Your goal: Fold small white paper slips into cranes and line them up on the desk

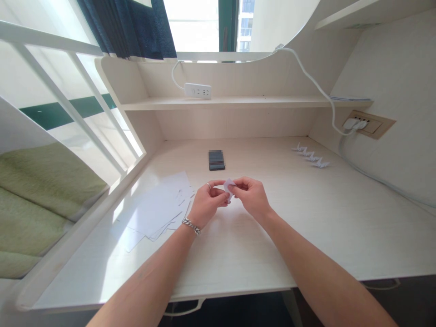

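Observation:
A small folded piece of white paper (pixel 229 185) is held up over the middle of the desk, between both hands. My left hand (pixel 209 202), with a ring and a chain bracelet, pinches its left and lower side between thumb and fingers. From the other side, my right hand (pixel 250 193) grips the paper's right edge with thumb and forefinger. Fingers cover part of the paper, so its full folded shape is hidden. Several small white folded paper cranes (pixel 311 156) stand in a row at the desk's back right.
Loose white paper sheets (pixel 156 204) lie in an overlapping pile on the left. A dark phone (pixel 216 160) rests beyond my hands. Above it, a shelf (pixel 238 103) carries a power strip (pixel 197 91). A white cable (pixel 308 75) runs to the wall socket (pixel 374 125) at right.

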Tool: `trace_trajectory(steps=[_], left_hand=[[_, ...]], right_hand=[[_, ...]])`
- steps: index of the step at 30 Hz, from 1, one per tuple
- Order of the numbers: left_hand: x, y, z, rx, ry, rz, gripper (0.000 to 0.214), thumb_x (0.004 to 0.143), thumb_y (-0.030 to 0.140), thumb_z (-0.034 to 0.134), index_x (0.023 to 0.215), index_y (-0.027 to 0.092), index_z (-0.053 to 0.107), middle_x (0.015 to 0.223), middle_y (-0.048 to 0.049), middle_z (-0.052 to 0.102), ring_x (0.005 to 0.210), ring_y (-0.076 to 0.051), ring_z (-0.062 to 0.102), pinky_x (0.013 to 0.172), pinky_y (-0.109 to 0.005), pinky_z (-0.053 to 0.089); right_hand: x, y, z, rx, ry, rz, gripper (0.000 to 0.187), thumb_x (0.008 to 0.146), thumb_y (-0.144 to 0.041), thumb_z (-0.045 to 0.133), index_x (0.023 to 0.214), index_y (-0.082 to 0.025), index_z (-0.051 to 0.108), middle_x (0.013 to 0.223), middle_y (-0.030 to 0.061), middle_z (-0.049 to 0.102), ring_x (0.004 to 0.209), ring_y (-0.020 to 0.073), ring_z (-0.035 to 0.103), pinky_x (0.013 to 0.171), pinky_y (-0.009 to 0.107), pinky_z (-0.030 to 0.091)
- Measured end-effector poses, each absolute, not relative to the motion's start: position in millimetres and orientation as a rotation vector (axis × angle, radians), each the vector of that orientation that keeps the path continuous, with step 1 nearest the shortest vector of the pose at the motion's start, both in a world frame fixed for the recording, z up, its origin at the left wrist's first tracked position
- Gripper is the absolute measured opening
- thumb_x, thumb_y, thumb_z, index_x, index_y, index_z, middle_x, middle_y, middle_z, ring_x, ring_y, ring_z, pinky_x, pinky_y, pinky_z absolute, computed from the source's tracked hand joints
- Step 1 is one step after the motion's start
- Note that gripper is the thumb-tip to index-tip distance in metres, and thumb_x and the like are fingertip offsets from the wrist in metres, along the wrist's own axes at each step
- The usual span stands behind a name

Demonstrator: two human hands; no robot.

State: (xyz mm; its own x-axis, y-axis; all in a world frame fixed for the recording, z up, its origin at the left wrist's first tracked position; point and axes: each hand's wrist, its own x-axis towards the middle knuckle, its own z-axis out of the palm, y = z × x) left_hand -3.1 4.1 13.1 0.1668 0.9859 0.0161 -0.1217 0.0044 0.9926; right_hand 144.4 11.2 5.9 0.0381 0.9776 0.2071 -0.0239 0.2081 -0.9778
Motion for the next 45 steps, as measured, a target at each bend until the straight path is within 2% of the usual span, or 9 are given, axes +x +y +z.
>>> trace_trajectory(steps=[16, 21, 25, 27, 30, 35, 39, 45], left_hand=[[-10, 5, 13, 1.110, 0.823, 1.059, 0.057, 0.060, 0.006, 0.077, 0.114, 0.016, 0.059, 0.082, -0.0037, 0.068, 0.074, -0.015, 0.066, 0.073, -0.029, 0.051], [-7, 3, 15, 1.104, 0.879, 1.051, 0.046, 0.073, 0.024, 0.074, 0.115, 0.015, 0.057, 0.078, -0.0047, 0.068, 0.070, -0.016, 0.067, 0.072, -0.033, 0.052], [-8, 4, 11, 1.246, 0.884, 1.042, 0.058, 0.066, 0.019, 0.080, 0.119, 0.016, 0.055, 0.075, -0.0039, 0.069, 0.070, -0.017, 0.067, 0.068, -0.031, 0.052], [-9, 6, 9, 1.250, 0.902, 1.072, 0.057, 0.067, 0.021, 0.080, 0.119, 0.018, 0.057, 0.078, -0.0042, 0.070, 0.075, -0.017, 0.067, 0.070, -0.030, 0.052], [-9, 8, 10, 1.213, 0.969, 1.165, 0.043, 0.072, 0.030, 0.076, 0.111, 0.016, 0.063, 0.083, -0.0067, 0.072, 0.077, -0.017, 0.067, 0.073, -0.032, 0.053], [-9, 9, 13, 1.147, 1.052, 1.230, 0.030, 0.067, 0.029, 0.078, 0.090, 0.011, 0.069, 0.079, -0.0086, 0.073, 0.073, -0.018, 0.068, 0.072, -0.033, 0.055], [-10, 9, 15, 1.096, 1.024, 1.239, 0.028, 0.065, 0.026, 0.078, 0.087, 0.011, 0.070, 0.075, -0.0074, 0.072, 0.072, -0.018, 0.068, 0.071, -0.033, 0.056], [-12, 9, 14, 1.059, 0.964, 1.222, 0.022, 0.065, 0.023, 0.076, 0.083, 0.012, 0.069, 0.071, -0.0058, 0.071, 0.067, -0.016, 0.066, 0.067, -0.030, 0.055]], right_hand=[[148, 14, 6, -1.058, -1.186, 1.032, 0.020, 0.068, -0.036, 0.075, 0.078, -0.018, 0.073, 0.071, 0.0033, 0.071, 0.066, 0.0171, 0.064, 0.059, 0.029, 0.050], [147, 12, 7, -1.067, -1.185, 1.049, 0.021, 0.069, -0.036, 0.075, 0.078, -0.018, 0.073, 0.070, 0.0028, 0.071, 0.065, 0.0162, 0.063, 0.059, 0.029, 0.050], [147, 13, 7, -1.068, -1.183, 1.084, 0.022, 0.068, -0.037, 0.075, 0.078, -0.018, 0.073, 0.069, 0.0026, 0.071, 0.063, 0.0157, 0.063, 0.059, 0.028, 0.049], [148, 13, 7, -1.087, -1.174, 1.104, 0.024, 0.067, -0.038, 0.076, 0.079, -0.018, 0.073, 0.070, 0.0030, 0.071, 0.066, 0.0162, 0.063, 0.059, 0.028, 0.048], [149, 13, 9, -1.097, -1.193, 1.163, 0.027, 0.064, -0.039, 0.078, 0.078, -0.017, 0.073, 0.071, 0.0040, 0.071, 0.067, 0.0165, 0.063, 0.060, 0.028, 0.048], [153, 10, 14, -1.007, -1.216, 1.396, 0.029, 0.064, -0.037, 0.078, 0.084, -0.016, 0.076, 0.078, 0.0062, 0.073, 0.074, 0.0175, 0.065, 0.071, 0.033, 0.051], [156, 9, 18, -0.966, -1.245, 1.481, 0.026, 0.066, -0.031, 0.075, 0.087, -0.017, 0.077, 0.078, 0.0059, 0.073, 0.071, 0.0155, 0.064, 0.072, 0.032, 0.052], [157, 10, 17, -0.972, -1.175, 1.486, 0.023, 0.062, -0.026, 0.077, 0.084, -0.017, 0.078, 0.073, 0.0056, 0.072, 0.066, 0.0155, 0.064, 0.068, 0.032, 0.052]])
